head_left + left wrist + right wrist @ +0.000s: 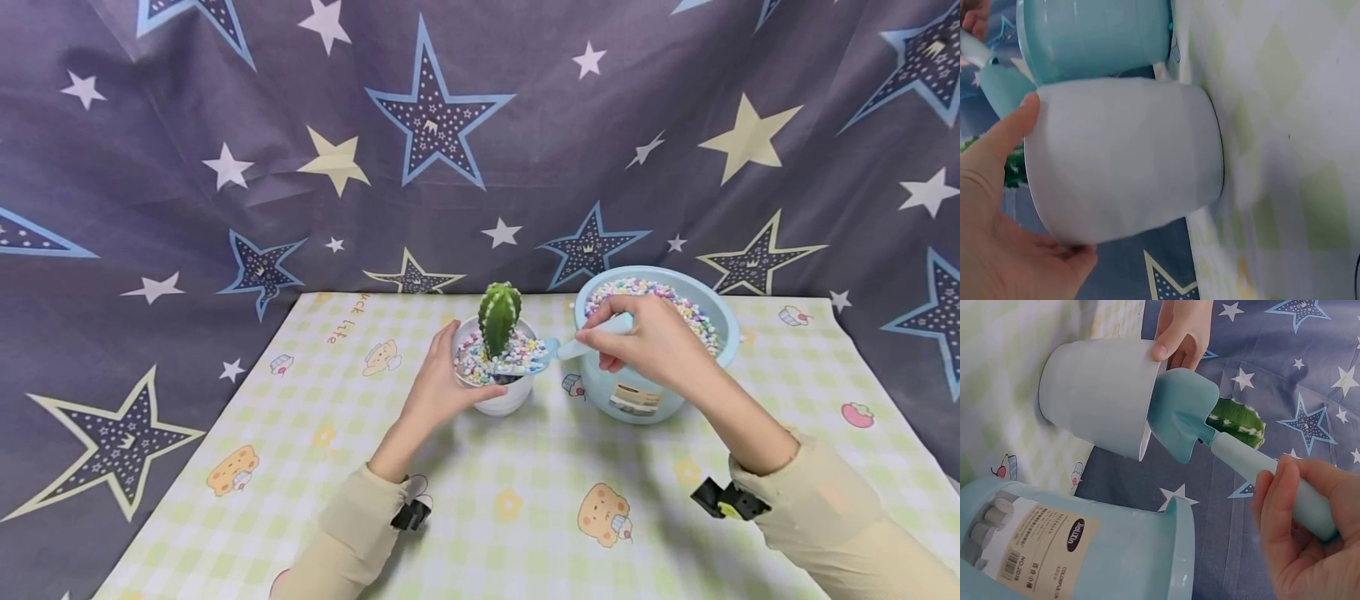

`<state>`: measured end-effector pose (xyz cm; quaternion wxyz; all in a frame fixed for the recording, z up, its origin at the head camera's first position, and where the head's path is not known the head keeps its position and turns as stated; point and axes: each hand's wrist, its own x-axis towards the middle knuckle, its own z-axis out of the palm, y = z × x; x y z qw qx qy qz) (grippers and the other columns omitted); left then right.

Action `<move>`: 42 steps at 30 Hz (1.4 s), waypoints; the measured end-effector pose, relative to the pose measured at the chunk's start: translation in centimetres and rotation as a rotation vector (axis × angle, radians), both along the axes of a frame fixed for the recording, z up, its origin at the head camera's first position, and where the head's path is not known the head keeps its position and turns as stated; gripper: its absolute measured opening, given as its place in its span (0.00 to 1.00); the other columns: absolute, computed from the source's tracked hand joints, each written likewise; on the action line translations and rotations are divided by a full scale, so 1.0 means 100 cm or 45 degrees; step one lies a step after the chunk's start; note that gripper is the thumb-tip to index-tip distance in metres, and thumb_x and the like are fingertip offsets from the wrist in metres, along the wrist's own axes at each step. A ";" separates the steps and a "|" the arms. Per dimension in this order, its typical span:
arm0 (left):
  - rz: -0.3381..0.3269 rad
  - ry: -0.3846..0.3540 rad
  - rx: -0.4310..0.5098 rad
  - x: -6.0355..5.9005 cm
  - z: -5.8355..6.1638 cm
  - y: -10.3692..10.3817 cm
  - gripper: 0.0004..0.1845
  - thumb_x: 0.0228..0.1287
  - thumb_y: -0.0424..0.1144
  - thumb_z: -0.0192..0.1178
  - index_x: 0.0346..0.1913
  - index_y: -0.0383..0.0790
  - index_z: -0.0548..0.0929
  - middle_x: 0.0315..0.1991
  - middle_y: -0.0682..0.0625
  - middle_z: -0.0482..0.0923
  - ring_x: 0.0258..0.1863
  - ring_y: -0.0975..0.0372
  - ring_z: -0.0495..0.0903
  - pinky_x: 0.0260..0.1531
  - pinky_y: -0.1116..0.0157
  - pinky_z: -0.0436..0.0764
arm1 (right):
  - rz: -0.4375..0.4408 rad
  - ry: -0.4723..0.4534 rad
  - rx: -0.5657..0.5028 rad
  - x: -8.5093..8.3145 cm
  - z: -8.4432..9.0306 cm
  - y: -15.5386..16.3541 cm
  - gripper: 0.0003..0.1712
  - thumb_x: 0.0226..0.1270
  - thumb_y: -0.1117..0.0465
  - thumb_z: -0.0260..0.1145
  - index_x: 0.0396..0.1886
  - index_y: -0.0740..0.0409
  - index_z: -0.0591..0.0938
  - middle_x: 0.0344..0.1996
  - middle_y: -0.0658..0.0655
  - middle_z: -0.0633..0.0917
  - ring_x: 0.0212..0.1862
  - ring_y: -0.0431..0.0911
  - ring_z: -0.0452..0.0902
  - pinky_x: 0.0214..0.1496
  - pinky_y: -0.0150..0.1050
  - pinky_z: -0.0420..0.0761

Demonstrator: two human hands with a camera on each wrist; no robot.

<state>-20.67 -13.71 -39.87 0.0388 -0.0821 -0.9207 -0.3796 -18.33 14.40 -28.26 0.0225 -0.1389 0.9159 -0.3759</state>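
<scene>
Head view: at frame centre, the white pot (504, 400) with a cactus (499, 317) is gripped by the left hand (442, 385); a light-blue scoop (558, 348) is held over its rim by the right hand (652, 340), just left of the blue bowl (660, 400).

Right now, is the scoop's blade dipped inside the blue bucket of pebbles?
No. The scoop sits at the rim of the white pot, with the blue bucket off to its side.

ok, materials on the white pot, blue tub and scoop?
White pot: smooth matte, faintly faceted; ceramic or plastic, can't tell. Blue tub: probably plastic, thin moulded rim, soft sheen, sticker label. Scoop: likely one-piece matte plastic, held by the right hand.
</scene>
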 end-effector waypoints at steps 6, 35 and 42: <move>0.123 0.044 -0.053 0.008 0.000 0.011 0.69 0.39 0.61 0.80 0.78 0.35 0.50 0.77 0.37 0.54 0.75 0.44 0.61 0.75 0.47 0.65 | -0.007 -0.007 0.007 0.001 0.002 -0.001 0.10 0.67 0.53 0.69 0.39 0.55 0.85 0.16 0.50 0.86 0.23 0.40 0.85 0.36 0.36 0.86; 0.081 0.024 -0.036 0.004 -0.002 0.009 0.70 0.39 0.59 0.80 0.79 0.36 0.47 0.79 0.39 0.51 0.76 0.45 0.59 0.75 0.47 0.63 | 0.006 -0.032 0.031 -0.004 0.009 -0.012 0.14 0.67 0.49 0.68 0.37 0.55 0.85 0.13 0.51 0.84 0.21 0.46 0.84 0.27 0.35 0.81; 0.169 0.025 -0.073 0.012 -0.002 0.016 0.71 0.39 0.61 0.79 0.79 0.34 0.46 0.78 0.36 0.50 0.76 0.43 0.57 0.74 0.46 0.65 | 0.015 -0.042 0.041 -0.008 0.012 -0.018 0.15 0.67 0.46 0.68 0.36 0.53 0.85 0.12 0.51 0.83 0.20 0.46 0.82 0.26 0.35 0.77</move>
